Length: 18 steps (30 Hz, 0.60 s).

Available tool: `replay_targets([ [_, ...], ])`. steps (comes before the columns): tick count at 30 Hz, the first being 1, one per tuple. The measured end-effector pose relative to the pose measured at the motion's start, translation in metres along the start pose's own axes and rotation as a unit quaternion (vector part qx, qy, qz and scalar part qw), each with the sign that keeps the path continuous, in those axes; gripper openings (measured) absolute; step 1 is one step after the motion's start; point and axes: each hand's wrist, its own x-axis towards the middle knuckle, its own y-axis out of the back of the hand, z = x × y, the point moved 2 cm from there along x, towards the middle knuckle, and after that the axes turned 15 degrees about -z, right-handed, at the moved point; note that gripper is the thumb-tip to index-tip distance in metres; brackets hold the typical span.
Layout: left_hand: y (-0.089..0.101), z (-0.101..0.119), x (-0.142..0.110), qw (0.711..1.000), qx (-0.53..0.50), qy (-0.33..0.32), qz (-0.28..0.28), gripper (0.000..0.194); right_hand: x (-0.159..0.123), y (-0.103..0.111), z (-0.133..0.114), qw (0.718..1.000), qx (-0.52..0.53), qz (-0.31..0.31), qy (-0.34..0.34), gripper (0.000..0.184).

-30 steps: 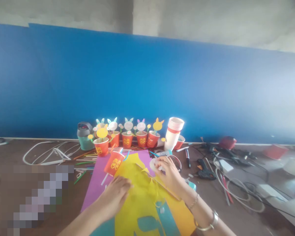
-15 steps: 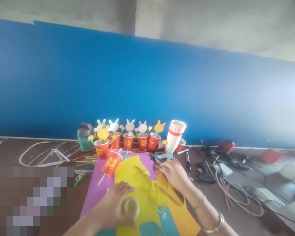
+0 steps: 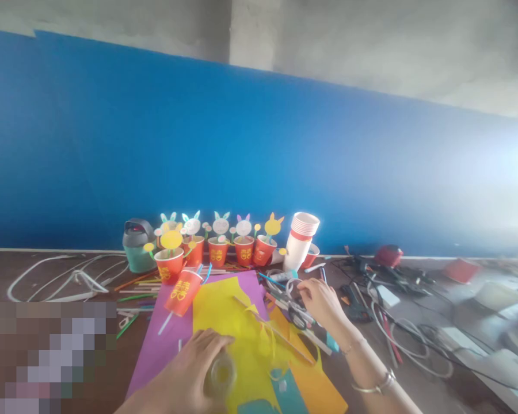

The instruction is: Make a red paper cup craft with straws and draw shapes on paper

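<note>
A clear roll of tape [image 3: 223, 374] is in my left hand [image 3: 196, 362], whose fingers and thumb curve round its side above the yellow paper [image 3: 218, 307]. To the right, my right hand [image 3: 323, 305] hovers with loosely bent fingers; I see nothing held in them. Below its fingertips lie scissors [image 3: 297, 317] and several pens, and a dark marker [image 3: 323, 274] shows just behind the hand. On the purple paper [image 3: 155, 339] a red paper cup [image 3: 183, 293] lies tilted with blue straws at its rim. Yellow scraps and teal paper [image 3: 289, 391] lie near my hands.
Along the blue partition [image 3: 198, 144] stand several red cups [image 3: 218, 251] with paper animal heads. A stack of white cups [image 3: 300, 244] and a teal-grey container [image 3: 140, 247] flank them. White cable [image 3: 56, 276] lies left; a glue gun [image 3: 356, 305] and tangled cords lie right.
My right hand has moved right from above the pens, uncovering the scissors and pens. My left hand keeps hold of the tape. The view has shifted slightly.
</note>
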Motion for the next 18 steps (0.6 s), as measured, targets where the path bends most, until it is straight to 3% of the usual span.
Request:
replay_targets([
  [6, 0.001, -0.003, 0.003, 0.999, 0.038, -0.014, 0.003, 0.081, 0.002, -0.006, -0.031, 0.995, 0.026, -0.05, 0.078, 0.021],
  [9, 0.001, -0.003, 0.004, 0.998, 0.056, -0.02, 0.007, 0.079, 0.005, -0.008, -0.042, 0.996, 0.017, -0.056, 0.064, 0.024],
  [12, 0.001, -0.002, 0.003, 0.997, 0.066, -0.034, 0.015, 0.076, 0.014, 0.0, -0.027, 0.999, 0.007, -0.032, -0.012, 0.03],
  [18, 0.001, -0.004, 0.002, 0.993, 0.101, -0.05, 0.045, 0.069, 0.015, 0.027, 0.033, 0.989, -0.005, -0.017, -0.15, 0.032],
])
